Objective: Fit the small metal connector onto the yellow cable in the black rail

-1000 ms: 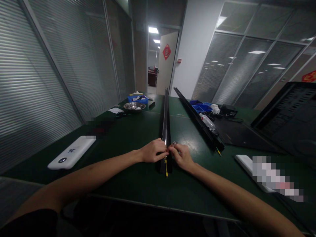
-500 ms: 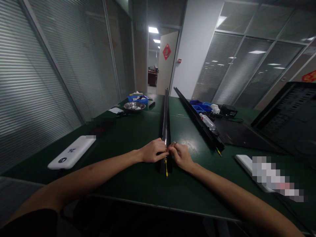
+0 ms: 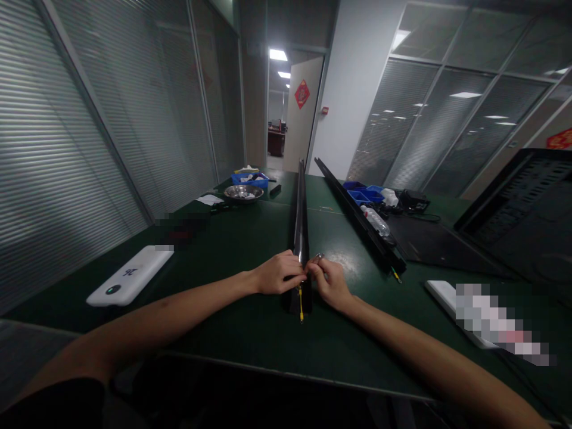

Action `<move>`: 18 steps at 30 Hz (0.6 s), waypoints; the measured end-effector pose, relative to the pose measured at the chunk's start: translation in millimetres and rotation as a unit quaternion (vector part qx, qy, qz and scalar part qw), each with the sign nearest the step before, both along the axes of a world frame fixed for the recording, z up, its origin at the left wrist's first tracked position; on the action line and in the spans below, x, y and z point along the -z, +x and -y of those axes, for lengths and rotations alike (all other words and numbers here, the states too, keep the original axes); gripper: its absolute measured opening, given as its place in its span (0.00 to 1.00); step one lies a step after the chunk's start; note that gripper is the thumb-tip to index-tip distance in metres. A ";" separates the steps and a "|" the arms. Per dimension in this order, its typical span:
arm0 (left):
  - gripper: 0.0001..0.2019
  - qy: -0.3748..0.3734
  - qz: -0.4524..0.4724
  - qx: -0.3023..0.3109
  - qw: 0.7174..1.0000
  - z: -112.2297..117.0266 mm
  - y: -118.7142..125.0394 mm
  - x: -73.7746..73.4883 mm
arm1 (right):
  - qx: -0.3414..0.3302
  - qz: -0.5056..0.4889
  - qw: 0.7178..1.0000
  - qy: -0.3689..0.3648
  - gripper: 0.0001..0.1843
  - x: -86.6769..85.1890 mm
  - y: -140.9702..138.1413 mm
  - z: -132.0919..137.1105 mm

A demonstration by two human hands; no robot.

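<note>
Black rail [image 3: 301,220] under left fingers [image 3: 288,261]; beside right fingers [image 3: 317,273]

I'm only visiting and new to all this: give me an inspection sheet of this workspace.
Surface: dark green table, shiny in places.
Job's things: long dark rail; a second rail lies to its right.
Clutter: metal bowl, blue bins, clear bottle.
Hands: left hand and right hand at the first rail's near part; grips unclear.
Cables: yellow lead at that rail's near end.
Surroundings: open door, window blinds.
</note>
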State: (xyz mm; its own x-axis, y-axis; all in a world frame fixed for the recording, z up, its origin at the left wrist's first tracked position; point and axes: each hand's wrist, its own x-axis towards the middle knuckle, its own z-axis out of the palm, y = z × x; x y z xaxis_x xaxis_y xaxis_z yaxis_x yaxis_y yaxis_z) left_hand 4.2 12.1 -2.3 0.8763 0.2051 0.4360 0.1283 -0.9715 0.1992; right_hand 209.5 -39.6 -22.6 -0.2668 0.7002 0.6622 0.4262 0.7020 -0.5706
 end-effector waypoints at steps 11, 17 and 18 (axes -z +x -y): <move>0.11 0.005 -0.004 0.002 1.000 0.4 -0.5 -1.1 | 0.028 -0.004 0.999 -0.017 0.16 2.3 -0.1 1.5; 0.11 0.000 -0.008 -0.001 1.000 0.4 -0.3 -0.9 | 0.026 0.008 1.000 -0.012 0.17 -0.9 -0.7 2.4; 0.11 0.000 -0.011 -0.003 1.000 0.2 -0.2 -0.5 | 0.025 0.010 1.000 -0.010 0.17 -0.9 -0.7 2.2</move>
State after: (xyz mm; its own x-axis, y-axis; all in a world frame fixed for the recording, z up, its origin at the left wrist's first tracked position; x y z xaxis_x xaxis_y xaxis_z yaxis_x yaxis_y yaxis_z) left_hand 3.9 11.9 -1.8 0.8841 0.2099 0.4176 0.1379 -0.9709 0.1960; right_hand 208.8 -41.8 -21.7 -0.2443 0.7262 0.6426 0.4718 0.6680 -0.5755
